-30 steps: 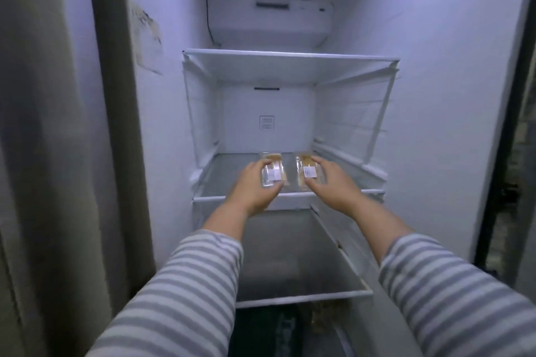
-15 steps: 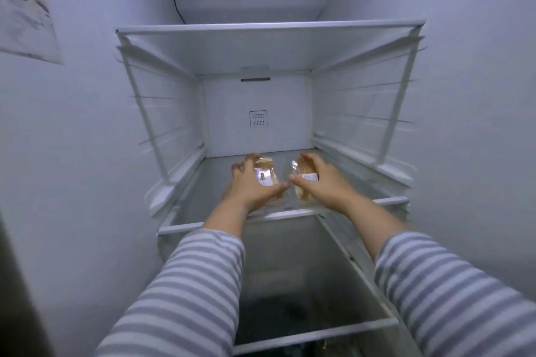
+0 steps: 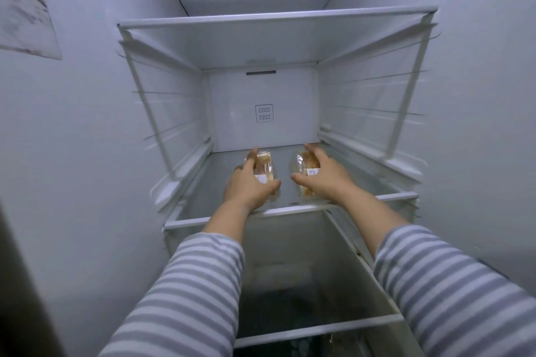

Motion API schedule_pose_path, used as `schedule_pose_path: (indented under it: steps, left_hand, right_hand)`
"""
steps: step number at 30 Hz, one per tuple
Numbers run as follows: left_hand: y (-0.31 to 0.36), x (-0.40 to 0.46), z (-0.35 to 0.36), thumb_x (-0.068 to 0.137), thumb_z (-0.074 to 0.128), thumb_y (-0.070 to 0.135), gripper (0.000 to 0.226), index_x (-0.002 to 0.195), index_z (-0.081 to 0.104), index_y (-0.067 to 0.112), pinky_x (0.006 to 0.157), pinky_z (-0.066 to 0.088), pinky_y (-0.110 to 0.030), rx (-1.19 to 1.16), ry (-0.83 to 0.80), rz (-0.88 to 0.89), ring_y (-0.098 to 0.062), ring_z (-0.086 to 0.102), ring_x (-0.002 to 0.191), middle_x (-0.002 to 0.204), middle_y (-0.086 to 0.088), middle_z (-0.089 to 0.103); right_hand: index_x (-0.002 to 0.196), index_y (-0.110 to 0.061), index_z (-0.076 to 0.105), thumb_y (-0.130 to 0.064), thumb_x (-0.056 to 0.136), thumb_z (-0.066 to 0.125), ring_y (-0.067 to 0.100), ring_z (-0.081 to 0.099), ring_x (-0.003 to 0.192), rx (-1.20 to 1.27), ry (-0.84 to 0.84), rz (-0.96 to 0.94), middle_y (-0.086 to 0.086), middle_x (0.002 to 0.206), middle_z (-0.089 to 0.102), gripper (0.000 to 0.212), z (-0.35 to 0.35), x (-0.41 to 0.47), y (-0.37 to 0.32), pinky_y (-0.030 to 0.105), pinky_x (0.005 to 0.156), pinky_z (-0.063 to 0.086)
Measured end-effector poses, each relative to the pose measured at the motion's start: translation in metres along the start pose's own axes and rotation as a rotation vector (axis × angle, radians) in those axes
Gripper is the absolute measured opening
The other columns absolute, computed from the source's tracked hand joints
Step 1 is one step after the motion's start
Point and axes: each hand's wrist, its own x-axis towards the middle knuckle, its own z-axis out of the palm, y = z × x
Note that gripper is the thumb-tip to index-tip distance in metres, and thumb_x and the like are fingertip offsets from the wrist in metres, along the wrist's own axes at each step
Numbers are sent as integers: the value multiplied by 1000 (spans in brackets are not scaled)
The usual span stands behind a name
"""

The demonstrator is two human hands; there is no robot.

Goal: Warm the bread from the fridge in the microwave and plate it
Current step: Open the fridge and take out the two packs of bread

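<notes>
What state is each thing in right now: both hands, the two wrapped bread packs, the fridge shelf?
Left hand: curled round the left clear-wrapped bread pack.
Right hand: gripping the right clear-wrapped bread pack.
Both packs: sealed, labelled, not clearly lifted off the shelf.
Glass fridge shelf: holds only the two packs.
Upper white shelf: nothing visible on it.

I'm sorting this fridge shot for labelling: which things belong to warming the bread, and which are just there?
Part of the job:
left bread pack, gripped by the left hand
right bread pack, gripped by the right hand
fridge shelf under them

Just there:
upper shelf
paper on the left wall
</notes>
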Motion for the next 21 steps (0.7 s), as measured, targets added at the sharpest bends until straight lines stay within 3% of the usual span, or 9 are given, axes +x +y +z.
schedule_pose_path:
  steps: [5, 10, 15, 21]
  left_hand:
    - [2, -16, -3, 68, 72, 37, 88, 143, 26, 44, 95, 46, -35, -90, 160, 47, -20, 55, 112, 126, 5, 51]
    - [5, -43, -21, 68, 74, 31, 89, 143, 29, 43, 94, 42, -28, -111, 254, 100, -15, 51, 118, 135, 7, 49]
    - [13, -97, -44, 70, 74, 31, 88, 145, 29, 40, 86, 36, -22, -70, 236, 123, -13, 49, 122, 139, 8, 46]
    - [21, -187, -69, 70, 76, 31, 90, 146, 28, 39, 99, 39, -30, -115, 159, 147, -17, 47, 125, 139, 3, 46]
  right_hand:
    - [139, -43, 35, -42, 73, 66, 23, 53, 118, -36, 89, 26, -1, 131, 54, 73, 1, -1, -6, 38, 96, 47]
    - [136, -46, 37, -43, 70, 66, 23, 55, 116, -49, 129, 49, -5, 129, 56, 71, -6, -19, -21, 38, 93, 49]
    - [133, -45, 40, -42, 70, 67, 20, 56, 113, -39, 151, 42, -8, 126, 58, 69, -18, -70, -43, 36, 92, 49]
    - [135, -43, 39, -44, 70, 68, 19, 57, 112, -52, 160, 55, -7, 124, 58, 71, -34, -170, -66, 37, 93, 48]
